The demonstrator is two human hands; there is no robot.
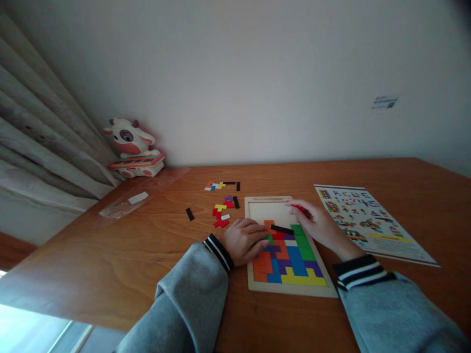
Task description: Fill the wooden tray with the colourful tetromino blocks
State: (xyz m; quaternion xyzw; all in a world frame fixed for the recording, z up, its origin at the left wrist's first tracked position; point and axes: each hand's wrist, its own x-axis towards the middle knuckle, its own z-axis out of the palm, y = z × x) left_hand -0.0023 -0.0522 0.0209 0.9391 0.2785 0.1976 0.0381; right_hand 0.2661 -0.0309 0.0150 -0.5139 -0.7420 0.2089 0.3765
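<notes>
Over the puzzle tray's (290, 290) upper right, our right hand (321, 226) pinches a red piece (302, 211), best kept level while our left hand (243, 241), its grip unclear, rests across the tray's left edge.

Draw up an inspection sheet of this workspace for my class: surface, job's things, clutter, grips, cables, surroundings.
Surface: wooden table.
Job's things: tray partly filled with coloured pieces; black bar lying on them; loose pieces beyond the left hand; printed sheet right of the tray.
Clutter: clear plastic bag, cow toy.
Grips: right hand pinches a red piece; left hand rests at the tray's left side, its hold unclear.
Cables: nothing seen.
Surroundings: plain wall with a label, curtain at left.
</notes>
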